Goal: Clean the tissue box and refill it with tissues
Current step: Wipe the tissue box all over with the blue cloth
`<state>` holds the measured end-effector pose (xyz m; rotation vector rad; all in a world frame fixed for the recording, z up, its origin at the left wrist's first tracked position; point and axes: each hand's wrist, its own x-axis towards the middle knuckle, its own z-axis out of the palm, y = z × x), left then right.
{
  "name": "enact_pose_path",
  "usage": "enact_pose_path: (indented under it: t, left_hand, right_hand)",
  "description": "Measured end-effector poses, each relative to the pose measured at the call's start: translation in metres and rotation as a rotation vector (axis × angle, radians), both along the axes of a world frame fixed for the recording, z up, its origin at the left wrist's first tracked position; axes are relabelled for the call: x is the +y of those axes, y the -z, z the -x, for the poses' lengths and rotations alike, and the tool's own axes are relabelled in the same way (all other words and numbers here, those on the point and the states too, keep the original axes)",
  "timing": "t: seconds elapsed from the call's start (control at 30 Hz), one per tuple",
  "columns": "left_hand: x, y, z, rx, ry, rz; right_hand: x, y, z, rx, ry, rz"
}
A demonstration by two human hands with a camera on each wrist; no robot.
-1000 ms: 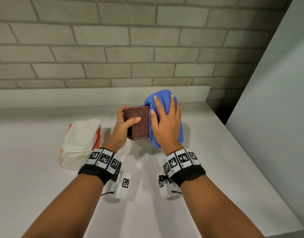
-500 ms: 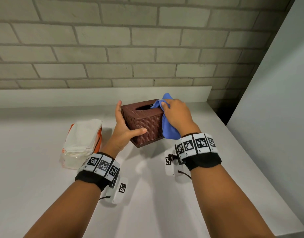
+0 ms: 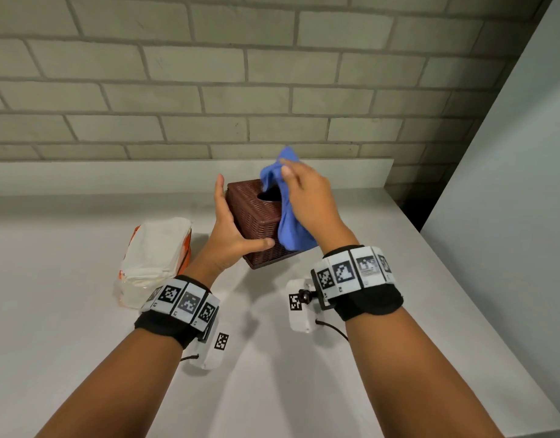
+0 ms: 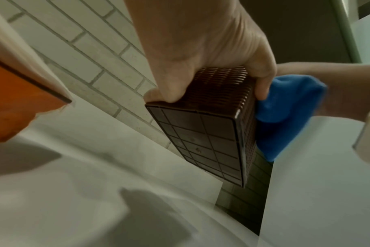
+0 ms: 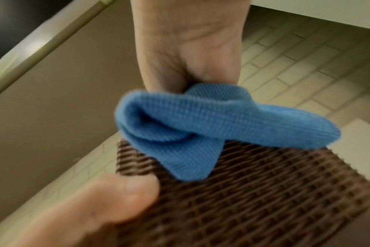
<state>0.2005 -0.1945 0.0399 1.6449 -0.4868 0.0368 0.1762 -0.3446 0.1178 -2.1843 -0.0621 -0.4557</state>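
A brown woven tissue box (image 3: 256, 216) is held tilted above the white counter (image 3: 272, 358), its dark top slot facing up. My left hand (image 3: 231, 229) grips its near left corner, thumb across the front face, fingers along the left side. The left wrist view shows the box's gridded underside (image 4: 203, 142) off the counter. My right hand (image 3: 307, 197) pinches a bunched blue cloth (image 3: 288, 216), which hangs over the box's top and right side. In the right wrist view the cloth (image 5: 201, 130) lies against the weave (image 5: 254, 192). A pack of white tissues (image 3: 155, 257) in an orange-edged clear wrapper lies to the left.
A grey brick wall (image 3: 240, 90) with a low white ledge (image 3: 114, 175) stands behind the counter. A pale panel (image 3: 509, 184) rises on the right, with a dark gap at the counter's far right corner. The counter's right edge runs diagonally toward the near right.
The box has turned from lying on its side to top-up. My right hand went from a flat palm pressing the cloth to pinching it bunched, and rose over the box's top.
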Motion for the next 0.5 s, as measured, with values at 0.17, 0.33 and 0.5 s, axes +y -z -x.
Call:
enact_pose_path:
  t: [0.17, 0.33, 0.5]
  left_hand:
    - [-0.003, -0.002, 0.001, -0.023, 0.040, -0.066]
    - [-0.002, -0.001, 0.005, -0.028, 0.096, -0.056]
    - [0.009, 0.002, 0.006, -0.004, 0.060, -0.015]
  right_hand:
    - [0.008, -0.005, 0.001, 0.205, -0.250, 0.252]
    - [-0.004, -0.002, -0.013, 0.371, -0.249, 0.450]
    - [-0.036, 0.012, -0.021, 0.505, -0.131, 0.398]
